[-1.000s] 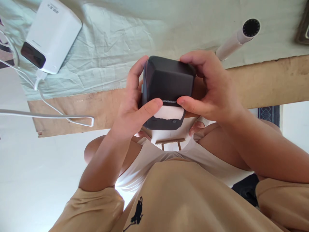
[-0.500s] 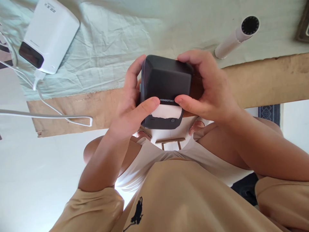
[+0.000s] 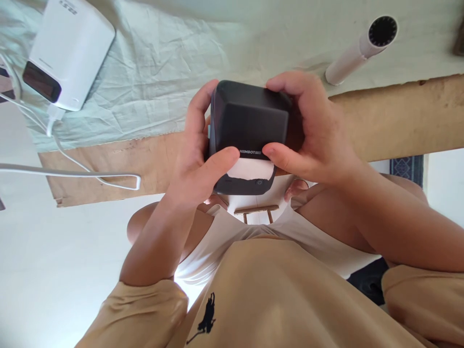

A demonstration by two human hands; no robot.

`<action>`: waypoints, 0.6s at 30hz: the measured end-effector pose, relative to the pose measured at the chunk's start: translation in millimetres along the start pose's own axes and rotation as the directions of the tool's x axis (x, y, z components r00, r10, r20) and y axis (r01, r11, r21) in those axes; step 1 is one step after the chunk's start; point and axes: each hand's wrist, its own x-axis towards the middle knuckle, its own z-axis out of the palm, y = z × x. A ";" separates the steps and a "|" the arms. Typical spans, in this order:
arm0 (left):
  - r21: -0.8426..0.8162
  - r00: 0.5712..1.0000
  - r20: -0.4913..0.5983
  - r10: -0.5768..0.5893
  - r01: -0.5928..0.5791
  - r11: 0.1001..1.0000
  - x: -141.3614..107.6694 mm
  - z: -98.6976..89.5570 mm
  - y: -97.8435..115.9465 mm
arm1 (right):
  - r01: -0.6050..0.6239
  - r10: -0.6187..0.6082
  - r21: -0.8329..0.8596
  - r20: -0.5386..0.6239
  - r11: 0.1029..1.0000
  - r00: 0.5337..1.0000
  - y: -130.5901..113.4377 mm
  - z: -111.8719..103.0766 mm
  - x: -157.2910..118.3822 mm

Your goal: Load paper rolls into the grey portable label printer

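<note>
Between my two hands is a black label printer [image 3: 250,125] marked NIIMBOT, held above the table's near edge. A strip of white label paper [image 3: 251,169] with a torn edge shows at its front slot, above a power button. My left hand [image 3: 203,150] grips the printer's left side, thumb on the front by the lettering. On the other side my right hand [image 3: 315,130] is closed on it, with the thumb at the right end of the lettering and a fingertip on the top right edge. The printer's underside is hidden.
A white power bank [image 3: 72,53] with a dark display lies on the pale green cloth [image 3: 166,63] at the left, a white cable [image 3: 72,169] plugged into it. Back right stands a white cylindrical handheld device [image 3: 351,58]. The table's bare wooden edge [image 3: 398,116] runs across the near side.
Both hands keep the same hold on the printer, which has barely moved. The view has shifted slightly, so the power bank sits a bit further left and the white cylinder further right.
</note>
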 end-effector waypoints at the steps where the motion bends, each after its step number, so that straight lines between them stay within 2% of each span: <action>1: -0.027 0.991 0.029 0.129 -0.128 0.991 0.3 -0.3 -0.2 | 0.001 -0.001 -0.007 0.012 1.000 1.000 -1.7 -1.2 0.2; 2: -0.046 0.982 0.038 0.186 -0.184 0.982 0.2 0.0 0.9 | 0.005 -0.005 -0.006 0.017 1.000 1.000 -2.9 -2.3 0.4; 3: -0.032 0.996 0.006 0.094 -0.094 0.995 -0.4 0.8 3.7 | 0.014 -0.014 0.005 0.017 1.000 1.000 -3.8 -3.2 0.7; 4: -0.015 0.995 -0.037 -0.088 0.088 0.996 -1.6 2.1 8.0 | 0.018 -0.019 0.022 0.021 1.000 1.000 -4.1 -4.0 1.2; 6: -0.033 0.984 -0.074 -0.161 0.159 0.987 -4.5 5.0 16.9 | 0.009 -0.012 0.063 0.050 0.998 0.999 -3.6 -5.3 2.8; 8: -0.034 0.983 -0.081 -0.166 0.164 0.986 -5.0 6.2 18.1 | -0.019 0.011 0.088 0.096 0.996 0.995 -1.8 -6.6 5.3; 11: 0.037 0.999 -0.033 -0.020 0.021 0.999 3.4 0.5 -5.3 | -0.050 0.034 0.101 0.154 0.994 0.987 2.4 -7.8 9.6; 12: 0.043 0.983 0.025 0.184 -0.185 0.982 8.2 -3.4 -17.4 | -0.052 0.033 0.111 0.164 0.992 0.986 3.9 -7.8 10.7; 13: 0.028 0.941 0.055 0.333 -0.335 0.942 13.2 -8.0 -29.3 | -0.052 0.031 0.125 0.169 0.991 0.985 5.3 -7.7 11.5; 14: 0.031 0.920 0.080 0.383 -0.386 0.922 17.8 -12.7 -39.5 | -0.054 0.030 0.140 0.170 0.989 0.985 6.4 -7.5 11.9; 16: 0.063 0.917 0.104 0.386 -0.393 0.917 23.7 -20.3 -50.4 | -0.066 0.039 0.163 0.163 0.984 0.986 7.9 -6.8 11.8; 18: 0.149 0.944 0.071 0.323 -0.330 0.932 23.3 -21.0 -47.5 | -0.073 0.045 0.182 0.153 0.981 0.987 8.0 -6.3 10.8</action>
